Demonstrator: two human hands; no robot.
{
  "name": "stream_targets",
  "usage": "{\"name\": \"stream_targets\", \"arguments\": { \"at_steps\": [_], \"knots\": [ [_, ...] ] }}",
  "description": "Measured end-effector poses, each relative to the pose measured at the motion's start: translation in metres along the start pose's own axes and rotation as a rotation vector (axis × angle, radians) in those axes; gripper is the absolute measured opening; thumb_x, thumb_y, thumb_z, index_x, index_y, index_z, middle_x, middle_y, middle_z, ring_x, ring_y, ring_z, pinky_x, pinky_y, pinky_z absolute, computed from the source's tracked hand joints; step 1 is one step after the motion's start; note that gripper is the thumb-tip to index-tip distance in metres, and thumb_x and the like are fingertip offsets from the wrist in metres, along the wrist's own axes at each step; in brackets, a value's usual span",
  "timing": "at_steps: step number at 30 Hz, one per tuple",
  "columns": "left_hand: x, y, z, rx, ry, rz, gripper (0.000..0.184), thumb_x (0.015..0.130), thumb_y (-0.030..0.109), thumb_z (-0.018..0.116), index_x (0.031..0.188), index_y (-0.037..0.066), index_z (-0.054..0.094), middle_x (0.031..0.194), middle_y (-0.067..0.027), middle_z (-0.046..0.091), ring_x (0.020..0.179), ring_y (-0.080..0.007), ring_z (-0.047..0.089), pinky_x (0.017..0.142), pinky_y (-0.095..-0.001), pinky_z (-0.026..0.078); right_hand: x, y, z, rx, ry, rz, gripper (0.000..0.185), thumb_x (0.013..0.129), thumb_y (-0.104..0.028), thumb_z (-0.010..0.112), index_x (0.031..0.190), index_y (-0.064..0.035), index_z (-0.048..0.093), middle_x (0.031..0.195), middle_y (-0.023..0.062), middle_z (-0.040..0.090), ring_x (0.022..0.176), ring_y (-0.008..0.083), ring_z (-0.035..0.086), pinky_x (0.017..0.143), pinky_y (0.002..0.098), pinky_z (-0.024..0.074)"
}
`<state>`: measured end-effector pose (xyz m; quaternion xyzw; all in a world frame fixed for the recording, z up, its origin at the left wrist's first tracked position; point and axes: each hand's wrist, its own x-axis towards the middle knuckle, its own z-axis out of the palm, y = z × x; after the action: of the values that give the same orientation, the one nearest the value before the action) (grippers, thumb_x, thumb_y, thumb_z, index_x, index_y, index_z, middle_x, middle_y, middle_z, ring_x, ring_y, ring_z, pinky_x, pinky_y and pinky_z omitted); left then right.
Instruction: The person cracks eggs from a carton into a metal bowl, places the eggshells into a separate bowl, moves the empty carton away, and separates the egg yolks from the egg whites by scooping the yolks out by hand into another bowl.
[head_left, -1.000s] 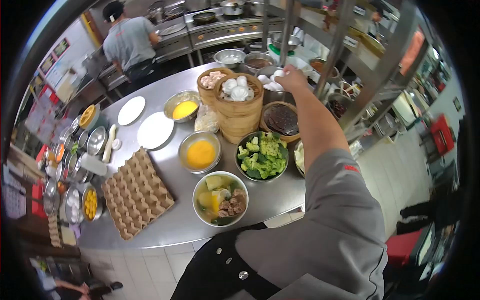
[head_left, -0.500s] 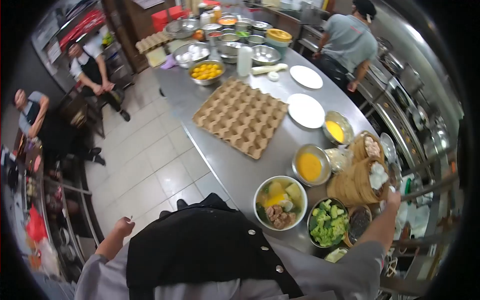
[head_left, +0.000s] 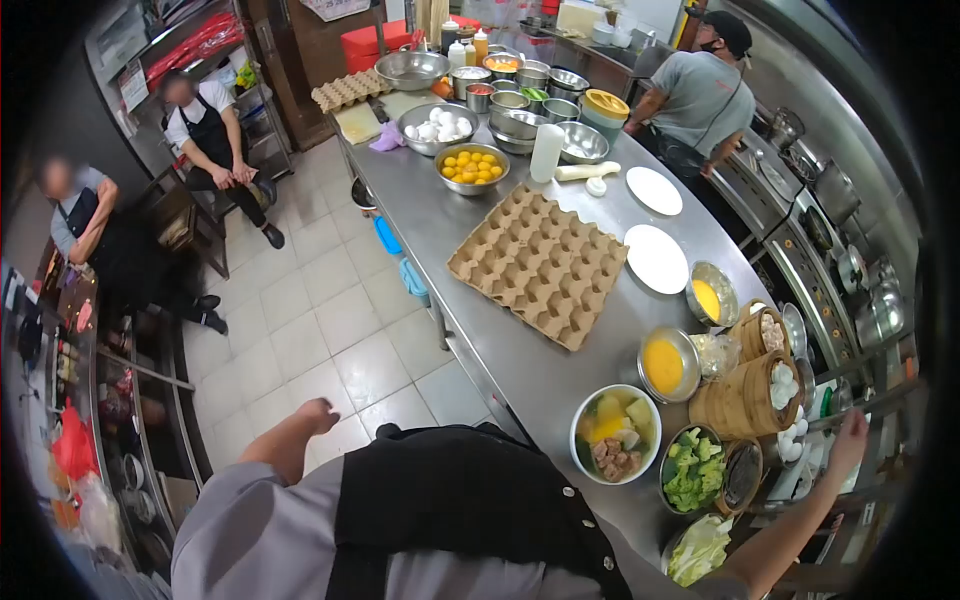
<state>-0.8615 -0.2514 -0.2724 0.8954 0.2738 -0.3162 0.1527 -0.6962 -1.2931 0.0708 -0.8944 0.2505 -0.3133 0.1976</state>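
Note:
My left hand (head_left: 318, 415) hangs over the tiled floor, left of the steel table, its fingers curled with nothing visible in them. Past the table's right edge, my right hand (head_left: 850, 440) is raised with its fingers drawn together, and no object shows in it. Nearest to it are eggs (head_left: 793, 440) and a stack of bamboo steamers (head_left: 730, 400) with white pieces on top. Closer to my body stand a white bowl (head_left: 650, 460) of soup with meat, a bowl of broccoli (head_left: 692, 470), a dark round item (head_left: 742, 472) in a steamer, and lettuce (head_left: 700, 550).
An egg tray (head_left: 540, 265) lies mid-table, beside white plates (head_left: 657, 258) and bowls of beaten egg (head_left: 663, 365). Farther back are yolks (head_left: 470, 168), whole eggs (head_left: 438, 125) and several steel bowls. A co-worker (head_left: 695, 100) stands at the stove; two people sit left.
My view has shifted, so the table things sit lower and farther right. My right hand has moved away from the steamers, outward past the table edge. The co-worker's head has turned.

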Motion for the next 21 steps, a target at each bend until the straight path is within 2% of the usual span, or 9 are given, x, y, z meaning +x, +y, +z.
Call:
{"name": "stream_targets", "arguments": {
  "at_steps": [1, 3, 7, 9, 11, 14, 16, 19, 21],
  "knots": [
    [0.012, 0.018, -0.014, -0.039, 0.004, 0.026, 0.059, 0.091, 0.043, 0.068, 0.135, 0.004, 0.062, 0.122, -0.0224, 0.071, 0.12, -0.037, 0.065, 0.103, -0.0432, 0.052, -0.009, -0.022, -0.014, 0.227, 0.032, -0.103, 0.042, 0.104, -0.033, 0.061, 0.134, -0.0031, 0.064, 0.123, 0.0085, 0.07, 0.105, 0.017, 0.065, 0.091, 0.0313, 0.0501],
    [0.04, 0.04, -0.03, -0.059, 0.044, 0.151, 0.057, 0.091, 0.043, 0.067, 0.134, 0.005, 0.063, 0.119, -0.0222, 0.072, 0.119, -0.0377, 0.066, 0.103, -0.0432, 0.052, -0.08, -0.167, -0.034, 0.412, -0.022, -0.043, 0.038, 0.104, -0.03, 0.062, 0.132, -0.0041, 0.066, 0.12, 0.0044, 0.07, 0.103, 0.0117, 0.062, 0.089, 0.027, 0.049],
    [0.069, 0.056, -0.039, -0.159, 0.025, 0.23, 0.057, 0.091, 0.042, 0.066, 0.134, 0.005, 0.063, 0.116, -0.0233, 0.073, 0.117, -0.0383, 0.066, 0.103, -0.0434, 0.052, -0.212, -0.354, 0.038, 0.497, -0.427, -0.361, 0.025, 0.1, -0.014, 0.066, 0.122, -0.0034, 0.07, 0.114, 0.0058, 0.071, 0.104, 0.0155, 0.065, 0.094, 0.032, 0.0519],
    [0.082, 0.045, -0.031, -0.17, -0.004, 0.258, 0.057, 0.091, 0.042, 0.066, 0.134, 0.005, 0.063, 0.116, -0.024, 0.073, 0.116, -0.0387, 0.067, 0.103, -0.0435, 0.052, -0.274, -0.426, 0.103, 0.29, -0.662, -0.591, 0.037, 0.09, -0.017, 0.076, 0.124, -0.0044, 0.069, 0.115, 0.0137, 0.072, 0.108, 0.0236, 0.068, 0.095, 0.0351, 0.0531],
    [0.093, 0.009, -0.01, -0.172, 0.005, 0.268, 0.056, 0.091, 0.042, 0.067, 0.131, 0.004, 0.065, 0.117, -0.0232, 0.073, 0.115, -0.0377, 0.068, 0.102, -0.0424, 0.053, -0.322, -0.454, 0.19, 0.196, -0.593, -0.918, 0.057, 0.081, -0.029, 0.083, 0.13, -0.0066, 0.065, 0.126, 0.0207, 0.067, 0.116, 0.0382, 0.064, 0.101, 0.0449, 0.0515],
    [0.108, -0.065, 0.02, -0.142, -0.065, 0.163, 0.059, 0.091, 0.044, 0.066, 0.13, 0.0, 0.065, 0.128, -0.0247, 0.068, 0.123, -0.0376, 0.064, 0.105, -0.0419, 0.051, -0.371, -0.482, 0.283, -0.051, -0.623, -0.855, 0.066, 0.082, -0.031, 0.08, 0.141, -0.0111, 0.057, 0.143, 0.0223, 0.054, 0.135, 0.0399, 0.05, 0.112, 0.0495, 0.0407],
    [0.124, -0.134, 0.052, 0.083, -0.133, 0.168, 0.058, 0.096, 0.047, 0.059, 0.125, -0.003, 0.068, 0.131, -0.0253, 0.066, 0.126, -0.0389, 0.061, 0.108, -0.042, 0.049, -0.386, -0.495, 0.316, -0.198, -0.625, -0.807, 0.065, 0.082, -0.028, 0.079, 0.141, -0.0123, 0.057, 0.145, 0.0226, 0.051, 0.134, 0.0407, 0.05, 0.113, 0.0504, 0.0393],
    [0.096, -0.213, 0.062, 0.086, -0.378, -0.025, 0.063, 0.104, 0.05, 0.041, 0.127, -0.002, 0.067, 0.14, -0.0229, 0.061, 0.136, -0.035, 0.054, 0.114, -0.0398, 0.043, -0.383, -0.509, 0.331, -0.35, -0.652, -0.754, 0.064, 0.081, -0.025, 0.077, 0.141, -0.0144, 0.057, 0.146, 0.0222, 0.048, 0.131, 0.0407, 0.051, 0.112, 0.0511, 0.0401],
    [0.077, -0.262, 0.078, 0.069, -0.338, -0.062, 0.063, 0.104, 0.051, 0.04, 0.127, -0.002, 0.068, 0.141, -0.0222, 0.06, 0.137, -0.0345, 0.053, 0.115, -0.0394, 0.041, -0.38, -0.508, 0.338, -0.383, -0.651, -0.725, 0.062, 0.08, -0.022, 0.077, 0.139, -0.0151, 0.059, 0.146, 0.0217, 0.048, 0.13, 0.0402, 0.052, 0.11, 0.0513, 0.0417]
  ]
}}
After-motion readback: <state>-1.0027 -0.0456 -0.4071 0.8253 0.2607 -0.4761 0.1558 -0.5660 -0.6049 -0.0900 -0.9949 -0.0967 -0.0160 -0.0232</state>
